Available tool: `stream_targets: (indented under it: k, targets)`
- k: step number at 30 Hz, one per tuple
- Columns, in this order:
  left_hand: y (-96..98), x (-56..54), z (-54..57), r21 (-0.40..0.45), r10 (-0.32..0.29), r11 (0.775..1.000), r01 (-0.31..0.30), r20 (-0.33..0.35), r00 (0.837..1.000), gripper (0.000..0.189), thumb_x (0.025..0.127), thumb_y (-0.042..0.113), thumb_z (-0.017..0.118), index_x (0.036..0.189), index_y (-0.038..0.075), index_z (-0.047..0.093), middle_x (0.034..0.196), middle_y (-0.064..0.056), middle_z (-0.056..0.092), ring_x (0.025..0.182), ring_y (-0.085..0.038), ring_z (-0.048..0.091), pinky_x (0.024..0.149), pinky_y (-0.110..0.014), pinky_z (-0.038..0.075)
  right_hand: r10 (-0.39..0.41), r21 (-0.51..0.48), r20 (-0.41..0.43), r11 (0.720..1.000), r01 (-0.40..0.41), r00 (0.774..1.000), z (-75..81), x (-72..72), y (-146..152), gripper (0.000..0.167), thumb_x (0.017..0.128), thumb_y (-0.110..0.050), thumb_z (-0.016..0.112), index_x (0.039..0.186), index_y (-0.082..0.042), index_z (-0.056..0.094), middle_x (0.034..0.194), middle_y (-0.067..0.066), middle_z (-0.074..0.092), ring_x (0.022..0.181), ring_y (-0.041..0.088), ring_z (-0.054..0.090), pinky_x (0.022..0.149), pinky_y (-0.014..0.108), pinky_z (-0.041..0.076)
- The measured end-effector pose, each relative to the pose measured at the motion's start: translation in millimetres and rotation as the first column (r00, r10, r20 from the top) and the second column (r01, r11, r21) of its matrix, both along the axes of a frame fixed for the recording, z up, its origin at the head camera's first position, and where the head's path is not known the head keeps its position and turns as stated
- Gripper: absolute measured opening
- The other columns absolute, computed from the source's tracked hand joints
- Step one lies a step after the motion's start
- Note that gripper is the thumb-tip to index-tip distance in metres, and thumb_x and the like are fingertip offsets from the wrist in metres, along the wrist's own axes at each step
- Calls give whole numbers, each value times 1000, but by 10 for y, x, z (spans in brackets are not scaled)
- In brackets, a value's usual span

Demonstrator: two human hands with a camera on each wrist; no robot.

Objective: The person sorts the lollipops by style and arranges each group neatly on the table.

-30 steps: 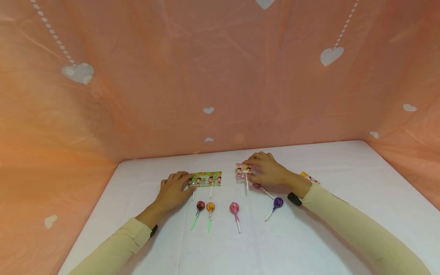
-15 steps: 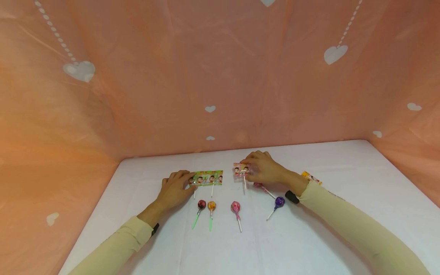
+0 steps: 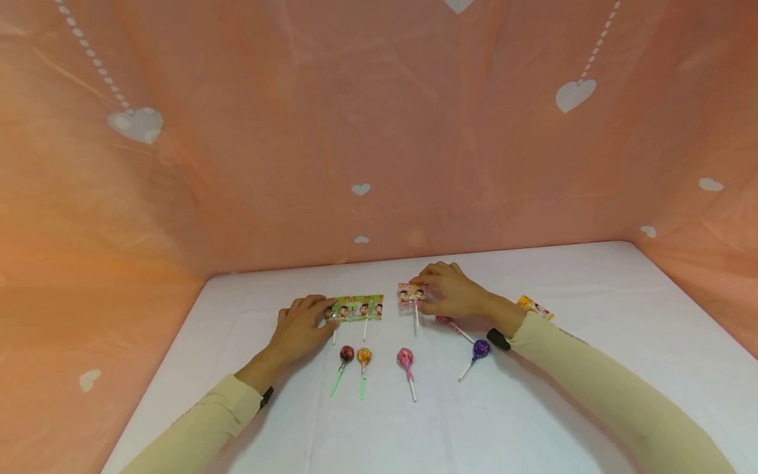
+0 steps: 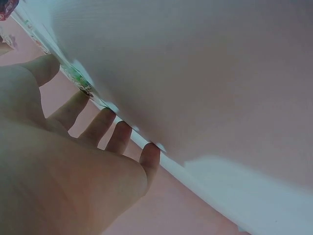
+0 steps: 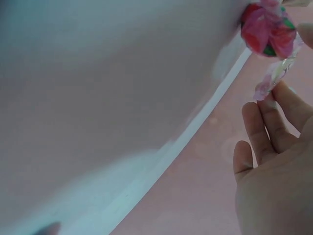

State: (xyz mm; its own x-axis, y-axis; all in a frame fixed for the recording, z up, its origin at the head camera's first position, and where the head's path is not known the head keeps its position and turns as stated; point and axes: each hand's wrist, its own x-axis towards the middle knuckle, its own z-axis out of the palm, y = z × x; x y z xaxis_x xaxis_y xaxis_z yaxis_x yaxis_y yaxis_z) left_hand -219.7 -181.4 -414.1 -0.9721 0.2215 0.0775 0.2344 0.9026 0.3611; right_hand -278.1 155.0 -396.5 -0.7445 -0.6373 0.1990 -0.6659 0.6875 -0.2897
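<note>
Two flat lollipops in green printed wrappers [image 3: 358, 307] lie side by side, their white sticks toward me. My left hand [image 3: 302, 329] rests at their left end, thumb and index fingertip touching the wrapper; in the left wrist view its fingers [image 4: 101, 125] are spread and nearly straight. My right hand [image 3: 453, 293] pinches a flat lollipop in a pink printed wrapper [image 3: 411, 294], white stick pointing toward me. In the right wrist view, the clear pink wrapper edge [image 5: 264, 88] shows at the fingertips. Just below that hand lies a round pink lollipop [image 3: 453, 324], its head partly hidden.
Nearer me lie round lollipops: a dark red one [image 3: 346, 355], an orange one [image 3: 364, 357], a pink one [image 3: 405, 359] and a purple one [image 3: 480, 349]. A yellow wrapper [image 3: 535, 307] lies behind my right forearm. A peach curtain [image 3: 379, 131] surrounds the white table [image 3: 367, 434].
My right hand has moved a little to the left with the pink-wrapped flat lollipop, closer to the green ones. The left hand has stayed in place.
</note>
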Motion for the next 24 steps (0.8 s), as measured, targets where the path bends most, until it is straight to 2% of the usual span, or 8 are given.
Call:
stream_targets:
  k: [9, 24]
  targets:
    - [3, -1, 0, -1, 3, 1000, -3, -3, 1000, 54, 96, 40, 61, 145, 18, 52, 147, -10, 49, 138, -35, 39, 102, -55, 30, 11, -4, 13, 1000, -11, 1000, 20, -5, -79, 52, 87, -43, 66, 130, -14, 66, 123, 5, 64, 120, 25, 54, 97, 50, 36]
    - [2, 11, 8, -4, -3, 1000, 3, -4, 1000, 54, 96, 40, 60, 144, 17, 53, 147, -11, 49, 138, -36, 39, 101, -56, 31, -28, 37, 30, 999, 27, 999, 23, 57, -272, 54, 82, -42, 70, 129, -15, 67, 121, 2, 65, 117, 22, 54, 95, 45, 36]
